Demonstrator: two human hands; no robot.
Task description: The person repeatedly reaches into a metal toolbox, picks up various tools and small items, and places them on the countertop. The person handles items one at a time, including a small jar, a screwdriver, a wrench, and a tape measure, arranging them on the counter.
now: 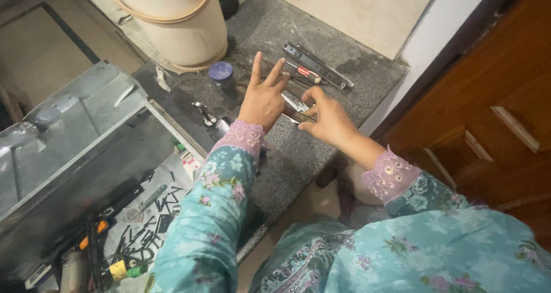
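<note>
- Along the lower edge of the frame, the person's teal floral sleeves with pink lace cuffs reach up toward the middle of the picture, where both hands meet over a dark speckled granite counter [321, 46].
- At lower left, an open grey metal toolbox [74, 132] holds loose screws, small black parts and an orange-handled tool; it sits just beside the left forearm, so the elbow is best kept clear of its raised lid edge.
- At centre, the right hand [328, 119] pinches the near end of a short flat strip of shiny metal [298, 115] between thumb and fingers. A firm grip at the very end, with the piece kept level, looks like the sound way to steady it.
- Just left of it, the left hand [263, 101] has its index and middle fingers raised and spread; whether its thumb or lower fingers touch the strip cannot be told, since the back of the hand hides them.
- Beyond the hands, a red-and-white-handled screwdriver [304, 72] and a long dark metal drawer slide [319, 67] lie side by side on the counter, near enough to snag a sleeve.
- To their left stands a small blue-capped jar [221, 72].
- At upper left, a large cream plastic bucket [175, 23] rests on the counter's far end.
</note>
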